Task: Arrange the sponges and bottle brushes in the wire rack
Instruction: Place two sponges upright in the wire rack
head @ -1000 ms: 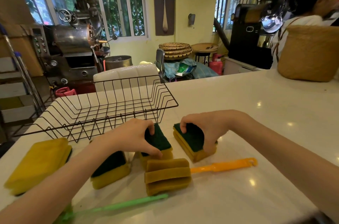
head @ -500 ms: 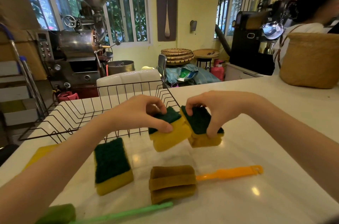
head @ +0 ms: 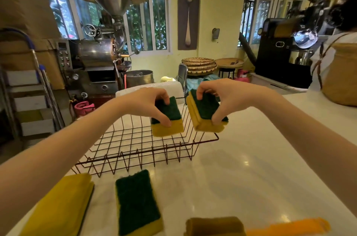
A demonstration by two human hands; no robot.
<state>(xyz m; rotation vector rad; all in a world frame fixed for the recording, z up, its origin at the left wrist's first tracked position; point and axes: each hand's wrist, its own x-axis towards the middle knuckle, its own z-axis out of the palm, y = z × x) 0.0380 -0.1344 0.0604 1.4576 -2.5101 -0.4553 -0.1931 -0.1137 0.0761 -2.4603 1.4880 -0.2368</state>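
A black wire rack [head: 135, 150] stands on the white counter in the middle. My left hand [head: 146, 102] holds a yellow sponge with a green scouring side [head: 170, 119] in the air above the rack's right part. My right hand [head: 222, 98] grips a stack of two like sponges [head: 204, 114] above the rack's right rim. Another green-topped sponge [head: 137, 203] and a yellow sponge stack [head: 59, 206] lie on the counter in front of the rack. The orange bottle brush [head: 231, 226] with its brown sponge head lies at the bottom edge.
A woven basket [head: 342, 75] stands on the counter at the far right, with a person behind it. Beyond the counter are a metal roasting machine [head: 100, 54], a white chair back [head: 150, 89] and stacked woven trays [head: 199, 65].
Both hands lifted their sponges off the counter and carried them up and forward over the rack. The view tilted up, so the green brush left the frame.
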